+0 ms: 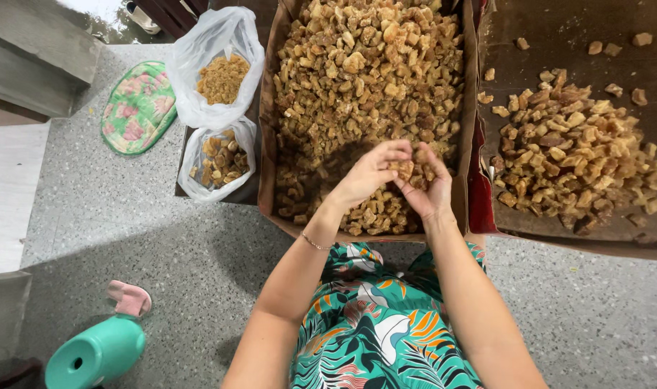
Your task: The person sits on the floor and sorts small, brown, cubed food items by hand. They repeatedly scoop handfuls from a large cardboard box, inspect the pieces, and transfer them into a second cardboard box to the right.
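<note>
I see both hands meeting over the near end of the full cardboard box [271,144]: left hand [364,176] and right hand [426,191] together pinch amber resin chunks [403,169] between fingertips.

Right cardboard tray [559,29] cut off at edge; teal container [94,354] partly cropped below.
</note>
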